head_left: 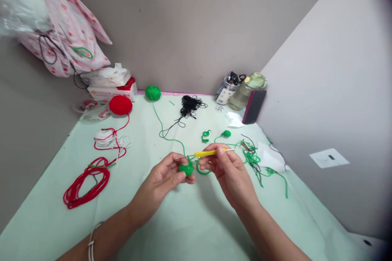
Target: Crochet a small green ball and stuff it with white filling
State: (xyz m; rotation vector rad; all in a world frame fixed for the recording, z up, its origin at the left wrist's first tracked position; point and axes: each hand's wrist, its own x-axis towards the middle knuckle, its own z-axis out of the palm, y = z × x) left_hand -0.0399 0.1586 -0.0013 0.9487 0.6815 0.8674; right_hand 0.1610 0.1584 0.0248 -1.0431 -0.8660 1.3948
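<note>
My left hand (167,175) pinches a small green crocheted piece (186,169) between thumb and fingers. My right hand (225,167) is closed on a crochet hook with a yellow handle (206,153), held level, its metal tip pointing left just above the green piece. Green yarn runs from the piece across the pale green table cover (190,220) back to a green yarn ball (152,92) near the wall.
A red yarn ball (120,105), a loop of red yarn (87,185), tangled white and red yarn (110,140), black thread (189,106), green scraps (252,157), a tissue pack (108,81), a pen cup (228,87), a bottle (249,89) and a dark phone (254,107) lie around.
</note>
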